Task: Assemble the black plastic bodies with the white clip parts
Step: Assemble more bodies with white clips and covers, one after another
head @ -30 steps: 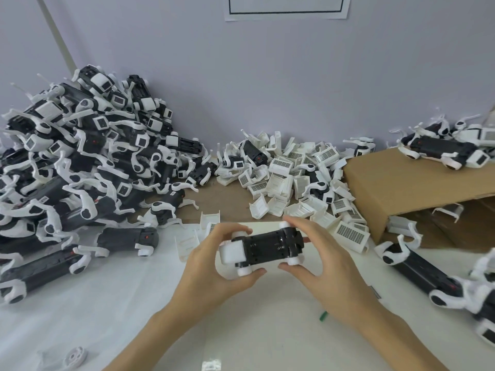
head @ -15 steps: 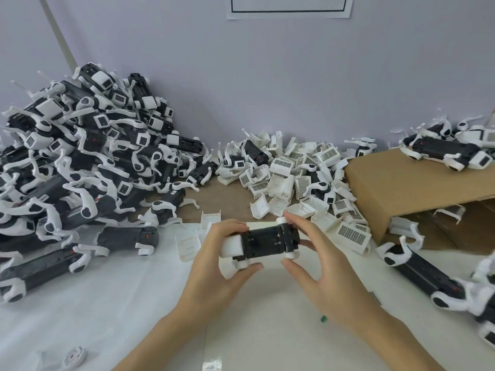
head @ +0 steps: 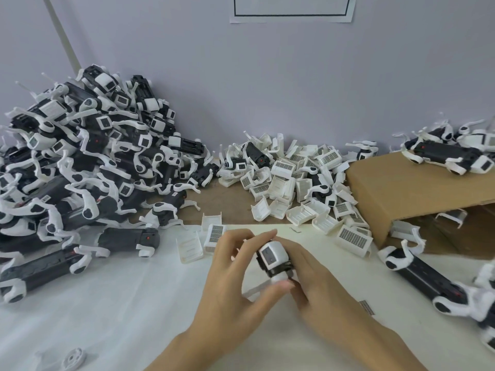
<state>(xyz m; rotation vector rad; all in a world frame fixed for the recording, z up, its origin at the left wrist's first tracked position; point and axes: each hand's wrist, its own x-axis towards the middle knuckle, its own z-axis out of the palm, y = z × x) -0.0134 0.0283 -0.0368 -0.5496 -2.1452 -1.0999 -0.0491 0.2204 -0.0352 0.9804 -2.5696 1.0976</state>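
Left of the grip rises a heap of bodies with white parts on, likely finished work set aside. The left hand curls round a black body, thumb under its near end, probably steadying it. Its white-capped end faces up between both palms. The right hand wraps the far side, fingers mostly hidden. Loose clips lie beyond the grip, within reach.
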